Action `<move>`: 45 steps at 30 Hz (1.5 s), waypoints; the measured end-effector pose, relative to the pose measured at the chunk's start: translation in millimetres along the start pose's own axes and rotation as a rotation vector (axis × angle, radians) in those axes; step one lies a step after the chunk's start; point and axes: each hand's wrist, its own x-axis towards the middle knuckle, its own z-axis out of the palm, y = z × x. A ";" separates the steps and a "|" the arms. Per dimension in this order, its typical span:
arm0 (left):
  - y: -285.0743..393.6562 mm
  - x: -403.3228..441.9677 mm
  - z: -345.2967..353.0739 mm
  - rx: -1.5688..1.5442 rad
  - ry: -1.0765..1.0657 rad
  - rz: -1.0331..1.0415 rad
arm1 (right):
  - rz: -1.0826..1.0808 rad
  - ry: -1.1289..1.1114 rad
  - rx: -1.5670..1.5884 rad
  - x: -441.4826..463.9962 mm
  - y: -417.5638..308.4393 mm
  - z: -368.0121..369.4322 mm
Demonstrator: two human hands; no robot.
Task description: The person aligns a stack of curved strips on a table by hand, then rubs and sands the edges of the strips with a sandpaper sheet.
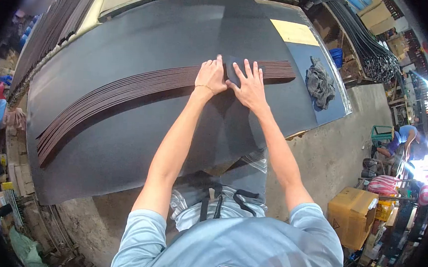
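Observation:
A long stack of thin dark brown strips (128, 89) lies in a curve across a large black sheet (139, 143) on the table. My left hand (211, 76) rests on the strips right of their middle, its index finger stretched forward and the other fingers curled. Close beside it, my right hand (249, 85) lies with fingers spread over a small dark piece (234, 71) that crosses the stack. The thumbs are close together or touching. Edges of the strips show at both ends of the stack.
A crumpled dark cloth (319, 84) lies on a blue surface at the table's right, near a yellow sheet (294, 32). Bundled black strips (373, 53) hang at the upper right. A cardboard box (351, 217) stands on the floor; another person (406, 134) bends down at the far right.

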 end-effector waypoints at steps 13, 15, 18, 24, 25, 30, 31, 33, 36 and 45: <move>14.9 0.4 -8.7 -0.012 -0.104 -0.137 | 0.145 0.252 -0.408 -15.1 158.4 -18.5; 12.9 1.4 -10.4 -0.004 -0.108 -0.131 | 0.121 0.132 -0.092 2.9 91.5 -26.9; 8.2 -1.7 -8.6 -0.018 -0.086 -0.112 | -0.162 0.160 0.006 3.6 0.2 8.7; 14.3 0.3 -14.9 -0.033 -0.101 -0.120 | 0.083 0.231 0.164 -18.5 108.1 -17.5; 14.9 -1.1 -11.0 -0.034 -0.050 -0.090 | 0.121 0.264 0.086 -8.1 104.1 -8.5; 4.8 -1.1 0.1 -0.037 -0.066 -0.076 | -0.103 0.156 0.076 5.6 -12.2 14.1; 0.6 -4.5 5.1 -0.030 -0.049 -0.061 | -0.154 0.134 0.134 0.2 -9.4 12.0; 6.3 -1.8 -2.1 -0.011 -0.005 -0.064 | -0.180 0.139 0.186 2.8 24.2 -2.0; 14.2 0.5 -12.5 0.001 -0.129 -0.114 | 0.088 0.220 0.038 -7.7 111.2 -19.6; -0.9 0.3 15.7 0.045 0.010 -0.071 | -0.169 0.174 0.336 12.3 -8.2 8.7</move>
